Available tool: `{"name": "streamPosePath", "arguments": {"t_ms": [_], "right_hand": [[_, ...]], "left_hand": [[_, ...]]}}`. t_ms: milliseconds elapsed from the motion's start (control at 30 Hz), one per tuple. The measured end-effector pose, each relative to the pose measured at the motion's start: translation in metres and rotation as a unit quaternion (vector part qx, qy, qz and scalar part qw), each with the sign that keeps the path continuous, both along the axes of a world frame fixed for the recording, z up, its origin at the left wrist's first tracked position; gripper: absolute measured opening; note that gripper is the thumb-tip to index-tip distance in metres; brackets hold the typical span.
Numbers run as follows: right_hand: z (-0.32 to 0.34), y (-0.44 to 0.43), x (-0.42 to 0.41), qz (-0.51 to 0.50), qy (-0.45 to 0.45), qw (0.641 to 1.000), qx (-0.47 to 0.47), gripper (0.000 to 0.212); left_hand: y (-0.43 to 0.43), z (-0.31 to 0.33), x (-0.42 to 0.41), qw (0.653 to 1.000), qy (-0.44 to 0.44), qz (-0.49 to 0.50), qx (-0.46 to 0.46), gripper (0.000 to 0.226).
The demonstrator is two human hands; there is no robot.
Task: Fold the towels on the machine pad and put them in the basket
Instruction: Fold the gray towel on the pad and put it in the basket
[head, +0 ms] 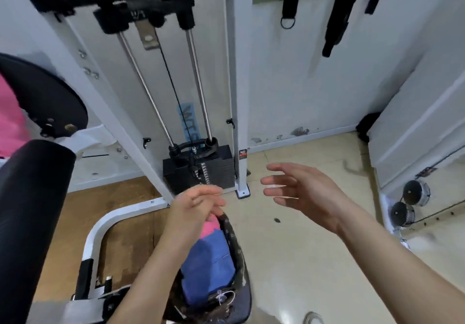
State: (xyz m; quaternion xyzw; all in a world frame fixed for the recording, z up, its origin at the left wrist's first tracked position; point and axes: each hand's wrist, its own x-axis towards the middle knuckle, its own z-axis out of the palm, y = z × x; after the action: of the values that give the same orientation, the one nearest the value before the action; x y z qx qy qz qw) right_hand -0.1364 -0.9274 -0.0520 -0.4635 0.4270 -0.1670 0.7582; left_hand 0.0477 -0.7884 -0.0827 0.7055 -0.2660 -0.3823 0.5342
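Here, in the head view, both of your hands are free. Your left hand [196, 205] hangs just above the far rim of the basket [235, 245], its fingers loosely curled around nothing, though motion blur softens them; your right hand [302, 190] floats over the floor [302, 260] to the right, fingers spread and straight, holding nothing either.

The basket sits low, right below you, beside the white frame of the machine, and appears to stand on the floor. Inside it a folded blue towel [208, 260] lies flat on top; a pink towel [210, 226] shows at its far end, partly hidden by your left hand. Both lie flat and squared, which I take to be why they fit so neatly between the walls.

At the far left edge a pink cloth [10, 112] rests against the round black pad [47, 97], above the black roller pad [32, 198]. It is probably another towel waiting to be folded, since the pad gives a raised place to work on, though only a strip of it is visible. The weight stack [198, 167] stands behind the basket, well apart from your hands.

By my judgement at least two towels are done; your empty hands suit a reach left toward that pink cloth.
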Motion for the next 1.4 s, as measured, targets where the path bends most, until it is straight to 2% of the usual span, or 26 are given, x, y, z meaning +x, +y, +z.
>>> {"name": "streamPosePath", "arguments": {"t_ms": [100,200,400,567,700,767,933,1000,1067,1133,1300,1333,1400], "right_hand": [[0.036,-0.033,-0.043,-0.026,-0.058,0.998,-0.02,0.029],[0.067,-0.069,-0.088,-0.059,-0.076,0.993,-0.07,0.029],[0.106,-0.149,-0.166,-0.105,-0.054,0.973,-0.2,0.022],[0.139,-0.219,-0.184,-0.088,0.0,0.939,-0.333,0.021],[0.168,-0.285,-0.167,-0.092,0.033,0.891,-0.444,0.025],[0.185,-0.319,-0.153,-0.077,0.059,0.862,-0.498,0.035],[0.23,-0.412,-0.111,-0.027,0.139,0.753,-0.643,0.059],[0.243,-0.45,-0.091,-0.01,0.155,0.722,-0.674,0.066],[0.258,-0.492,-0.067,0.005,0.139,0.729,-0.67,0.072],[0.273,-0.535,-0.043,0.007,0.097,0.763,-0.639,0.078],[0.305,-0.63,0.0,-0.026,0.039,0.802,-0.596,0.079],[0.311,-0.645,0.007,-0.028,0.042,0.8,-0.597,0.077],[0.322,-0.672,0.02,-0.011,0.09,0.763,-0.64,0.075]], "left_hand": [[-0.044,0.04,-0.032,0.998,-0.005,-0.029,-0.054,0.029],[-0.095,0.075,-0.074,0.992,-0.047,-0.057,-0.106,0.024],[-0.213,0.118,-0.166,0.978,-0.098,-0.075,-0.168,0.018],[-0.303,0.145,-0.19,0.965,-0.179,-0.095,-0.169,0.025],[-0.378,0.186,-0.178,0.939,-0.287,-0.073,-0.176,0.027],[-0.414,0.212,-0.166,0.911,-0.369,-0.053,-0.175,0.022],[-0.509,0.261,-0.112,0.817,-0.558,-0.041,-0.139,0.023],[-0.551,0.276,-0.081,0.811,-0.572,-0.033,-0.115,0.024],[-0.594,0.291,-0.05,0.821,-0.562,-0.022,-0.096,0.021],[-0.635,0.306,-0.022,0.827,-0.555,-0.012,-0.095,0.022],[-0.723,0.341,0.031,0.801,-0.591,0.025,-0.093,0.03],[-0.737,0.345,0.039,0.793,-0.605,0.034,-0.067,0.032],[-0.762,0.35,0.053,0.797,-0.602,0.046,0.006,0.04]]}}
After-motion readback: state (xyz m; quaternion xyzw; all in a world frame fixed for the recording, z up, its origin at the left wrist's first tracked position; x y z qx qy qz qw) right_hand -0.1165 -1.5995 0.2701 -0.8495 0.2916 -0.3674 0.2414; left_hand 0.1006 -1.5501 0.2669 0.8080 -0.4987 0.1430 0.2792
